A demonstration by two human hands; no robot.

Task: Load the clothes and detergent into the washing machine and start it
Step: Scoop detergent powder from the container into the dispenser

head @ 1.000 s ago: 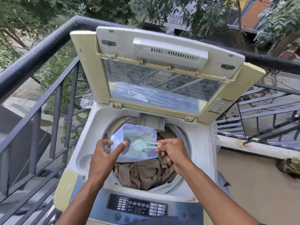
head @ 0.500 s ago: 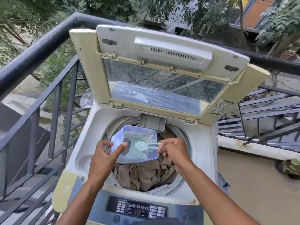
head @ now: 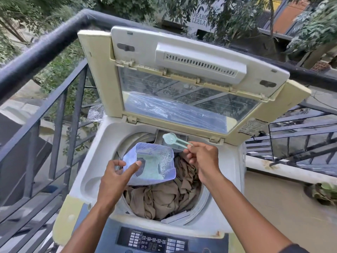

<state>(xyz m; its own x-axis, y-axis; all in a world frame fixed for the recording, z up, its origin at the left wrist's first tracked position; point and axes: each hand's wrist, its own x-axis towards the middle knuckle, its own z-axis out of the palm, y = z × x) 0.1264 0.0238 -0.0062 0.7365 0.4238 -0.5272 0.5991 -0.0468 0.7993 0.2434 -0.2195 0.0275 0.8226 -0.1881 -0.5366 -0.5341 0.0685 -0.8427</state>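
Observation:
A top-loading washing machine (head: 91, 161) stands with its lid (head: 182, 70) raised. Brown clothes (head: 164, 196) fill the drum. My left hand (head: 114, 178) grips a clear plastic detergent container (head: 153, 161) over the drum, with pale green powder inside it. My right hand (head: 202, 159) pinches the handle of a small pale green scoop (head: 170, 138). The scoop's bowl, which holds powder, sits above the grey detergent tray (head: 180, 138) at the drum's back rim. The control panel (head: 155, 241) lies at the near edge.
A dark metal railing (head: 45, 50) runs along the left and behind the machine. A crumpled clear plastic sheet (head: 95, 112) hangs behind the lid's left side. To the right lie a concrete floor (head: 273, 207) and metal stair rails (head: 300, 139).
My right hand has lifted the scoop out of the container and carried it back toward the detergent tray. The left hand and the container have stayed over the drum.

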